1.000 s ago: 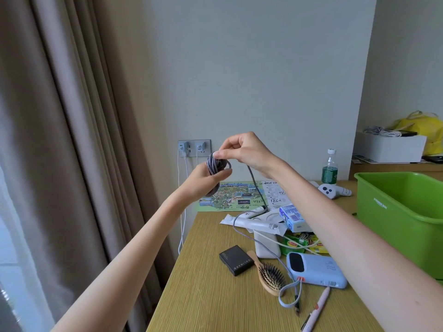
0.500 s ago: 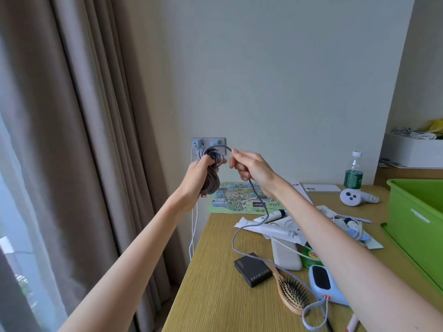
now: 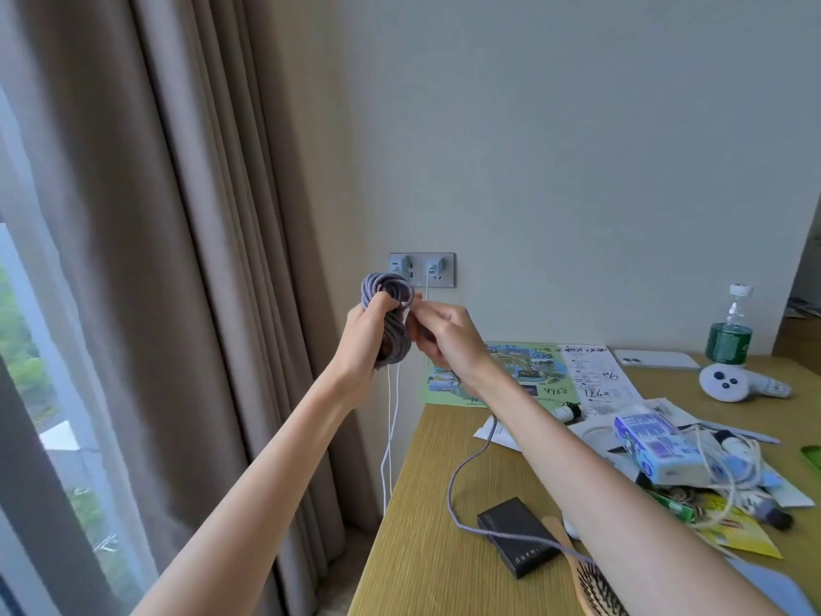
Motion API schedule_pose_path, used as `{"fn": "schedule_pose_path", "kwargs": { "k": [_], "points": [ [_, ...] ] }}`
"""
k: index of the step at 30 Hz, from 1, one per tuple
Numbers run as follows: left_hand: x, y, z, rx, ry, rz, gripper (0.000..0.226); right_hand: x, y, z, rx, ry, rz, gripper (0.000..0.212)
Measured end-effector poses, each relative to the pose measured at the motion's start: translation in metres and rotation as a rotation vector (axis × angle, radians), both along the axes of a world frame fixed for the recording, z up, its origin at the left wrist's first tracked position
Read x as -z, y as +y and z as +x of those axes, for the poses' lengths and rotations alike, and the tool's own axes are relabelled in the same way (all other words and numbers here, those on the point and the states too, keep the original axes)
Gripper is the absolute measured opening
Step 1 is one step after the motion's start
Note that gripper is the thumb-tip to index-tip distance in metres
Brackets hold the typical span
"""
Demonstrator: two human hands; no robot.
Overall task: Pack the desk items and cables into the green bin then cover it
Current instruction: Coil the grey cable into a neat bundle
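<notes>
Left hand [image 3: 368,335] gripped the cable coil [image 3: 393,344], upright; right hand [image 3: 444,340], just beside it, pinched the loose tail [image 3: 450,486], trailing down below to the desk [image 3: 422,562].

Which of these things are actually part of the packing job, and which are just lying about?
In the job: the purple cable, coiled in the left hand with the right hand pinching its strand; the black box, hairbrush, blue carton and water bottle on the desk, not yet packed.
Just there: the curtain, the wall socket, the window.
</notes>
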State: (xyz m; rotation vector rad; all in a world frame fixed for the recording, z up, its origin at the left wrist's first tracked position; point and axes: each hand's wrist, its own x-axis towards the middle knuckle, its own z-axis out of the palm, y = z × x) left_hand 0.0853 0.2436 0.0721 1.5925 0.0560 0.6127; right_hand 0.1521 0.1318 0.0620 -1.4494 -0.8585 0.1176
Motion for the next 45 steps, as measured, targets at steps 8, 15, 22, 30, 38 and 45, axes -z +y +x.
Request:
{"fn": "schedule_pose_path", "kwargs": {
  "k": [8,15,22,30,38,45],
  "points": [
    [0.003,0.009,0.003,-0.052,-0.035,-0.060,0.027,-0.010,0.019,0.002,0.055,-0.017,-0.077,0.044],
    [-0.004,0.023,0.003,-0.084,-0.117,-0.309,0.019,-0.006,0.023,0.000,-0.067,0.029,-0.083,0.031],
    [-0.016,0.041,-0.014,-0.140,-0.108,-0.411,0.019,-0.004,0.002,0.008,-0.008,-0.151,-0.339,0.030],
    [-0.004,0.051,-0.027,-0.242,-0.051,-0.098,0.026,-0.025,-0.024,0.004,0.077,-0.196,-0.397,0.038],
    [0.003,0.028,-0.034,-0.099,-0.089,0.354,0.041,-0.052,-0.026,-0.018,0.034,-0.254,-0.133,0.016],
    [-0.002,-0.001,-0.037,0.063,0.014,0.468,0.015,-0.066,-0.021,-0.029,-0.017,-0.346,-0.167,0.017]
  ]
}}
